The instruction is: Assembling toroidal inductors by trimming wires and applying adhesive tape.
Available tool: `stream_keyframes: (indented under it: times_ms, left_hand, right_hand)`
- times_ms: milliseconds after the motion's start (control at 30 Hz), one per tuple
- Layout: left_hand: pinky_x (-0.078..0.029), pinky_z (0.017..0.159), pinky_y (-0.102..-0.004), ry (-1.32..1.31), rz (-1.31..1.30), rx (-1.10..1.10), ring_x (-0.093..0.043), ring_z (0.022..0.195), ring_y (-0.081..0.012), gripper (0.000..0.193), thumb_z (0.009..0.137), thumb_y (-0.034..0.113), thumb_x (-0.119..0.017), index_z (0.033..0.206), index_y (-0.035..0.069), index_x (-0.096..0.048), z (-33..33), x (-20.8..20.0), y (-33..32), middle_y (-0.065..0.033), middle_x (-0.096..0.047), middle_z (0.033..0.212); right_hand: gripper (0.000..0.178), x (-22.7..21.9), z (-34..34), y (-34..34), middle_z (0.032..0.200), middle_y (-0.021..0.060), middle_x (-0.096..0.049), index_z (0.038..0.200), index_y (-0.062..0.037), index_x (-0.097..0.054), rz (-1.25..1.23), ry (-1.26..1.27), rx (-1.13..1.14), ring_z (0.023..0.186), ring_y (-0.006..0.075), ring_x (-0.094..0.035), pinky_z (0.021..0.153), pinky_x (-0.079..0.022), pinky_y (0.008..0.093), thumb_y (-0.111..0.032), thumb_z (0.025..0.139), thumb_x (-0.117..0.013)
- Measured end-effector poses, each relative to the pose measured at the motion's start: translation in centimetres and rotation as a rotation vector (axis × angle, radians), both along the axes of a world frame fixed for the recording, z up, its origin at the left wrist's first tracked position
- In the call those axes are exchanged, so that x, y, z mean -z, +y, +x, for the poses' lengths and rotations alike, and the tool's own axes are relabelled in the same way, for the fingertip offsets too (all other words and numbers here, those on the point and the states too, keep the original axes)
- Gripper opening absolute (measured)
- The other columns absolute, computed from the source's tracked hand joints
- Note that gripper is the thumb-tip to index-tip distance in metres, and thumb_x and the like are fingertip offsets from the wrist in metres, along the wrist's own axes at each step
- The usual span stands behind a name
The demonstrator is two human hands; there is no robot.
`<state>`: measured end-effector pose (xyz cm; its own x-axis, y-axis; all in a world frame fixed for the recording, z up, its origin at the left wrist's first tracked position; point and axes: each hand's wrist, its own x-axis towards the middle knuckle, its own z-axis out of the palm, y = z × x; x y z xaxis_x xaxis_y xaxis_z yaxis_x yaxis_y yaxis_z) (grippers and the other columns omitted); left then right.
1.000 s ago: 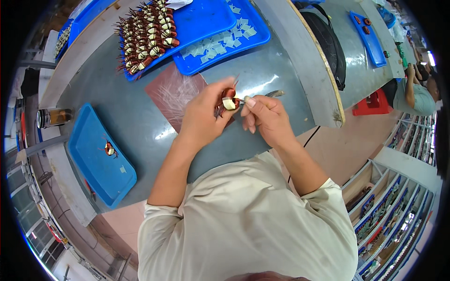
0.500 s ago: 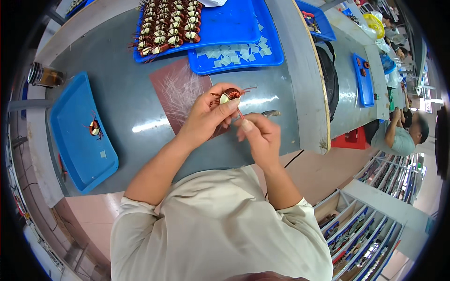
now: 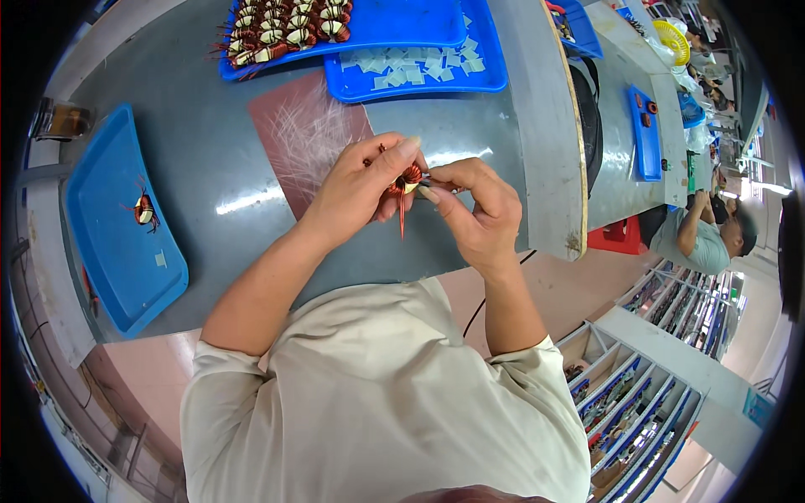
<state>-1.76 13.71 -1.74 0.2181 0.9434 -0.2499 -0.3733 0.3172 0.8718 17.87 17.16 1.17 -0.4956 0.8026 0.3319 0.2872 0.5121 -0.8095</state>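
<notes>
My left hand point(image 3: 350, 186) holds a ring-shaped coil point(image 3: 409, 176) wound with copper-red wire, with a cream patch on its near side. Its thumb lies over the top and its fingers curl behind. Reddish wire leads point(image 3: 402, 220) hang from the coil toward me. At the coil's right edge, my right hand point(image 3: 482, 210) is closed in a thumb-and-finger pinch; exactly which part lies between the fingertips is mostly hidden. Below the hands is a scratched reddish-brown mat point(image 3: 302, 138) on the grey table point(image 3: 210, 126).
A blue tray point(image 3: 126, 277) at left holds one similar coil point(image 3: 144, 209). Rows of coils point(image 3: 289, 25) fill part of another blue tray point(image 3: 402, 29), which overlaps one with pale square pieces point(image 3: 411, 69). A jar point(image 3: 63, 120) stands far left; a raised partition point(image 3: 549, 126) bounds the right.
The coil has turned in my left hand, so its leads now point toward me. My right hand has moved up from a lower lead to the coil's edge. The whole view has shifted slightly.
</notes>
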Motion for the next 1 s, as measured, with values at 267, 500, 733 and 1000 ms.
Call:
stream_keyframes:
  times_ms: [267,500,733,1000]
  left_hand:
    - [-0.030,0.046,-0.0217,0.033,-0.061,0.013,-0.043,0.051,-0.0042,0.046,0.110,0.047,-0.052,0.096,0.005,-0.063,0.3,0.2,0.0,-0.0021,-0.057,0.067]
    - [-0.029,0.047,-0.0222,0.018,-0.095,0.067,-0.040,0.051,-0.0035,0.038,0.108,0.038,-0.058,0.087,0.007,-0.063,0.1,0.9,0.3,0.0026,-0.052,0.066]
    - [-0.029,0.047,-0.0226,0.093,-0.141,0.269,-0.039,0.055,-0.0033,0.040,0.104,0.040,-0.064,0.078,0.009,-0.061,-1.1,-0.6,0.7,0.0046,-0.052,0.068]
    - [-0.026,0.046,-0.0215,0.040,-0.189,0.293,-0.037,0.053,-0.0028,0.044,0.101,0.047,-0.064,0.080,0.009,-0.062,-2.2,0.3,1.0,0.0050,-0.051,0.066]
  right_hand:
    - [0.014,1.2,0.2,-0.3,0.090,0.0115,-0.073,0.099,-0.0002,-0.074,0.025,-0.044,0.005,0.078,0.0233,-0.072,0.068,-0.056,0.0319,0.002,0.085,-0.077]
    - [0.010,1.2,0.7,-0.5,0.091,0.0125,-0.072,0.100,0.0005,-0.071,-0.057,-0.096,-0.103,0.080,0.0280,-0.069,0.070,-0.054,0.0352,0.002,0.090,-0.071]
    - [0.004,1.4,1.5,-0.3,0.084,0.0093,-0.068,0.098,0.0012,-0.069,-0.209,-0.096,-0.234,0.075,0.0208,-0.065,0.068,-0.050,0.0316,-0.001,0.094,-0.069]
    - [0.013,1.9,0.7,-0.6,0.090,0.0068,-0.069,0.108,0.0012,-0.071,-0.489,0.135,-0.158,0.083,0.0174,-0.066,0.075,-0.052,0.0312,-0.005,0.096,-0.067]
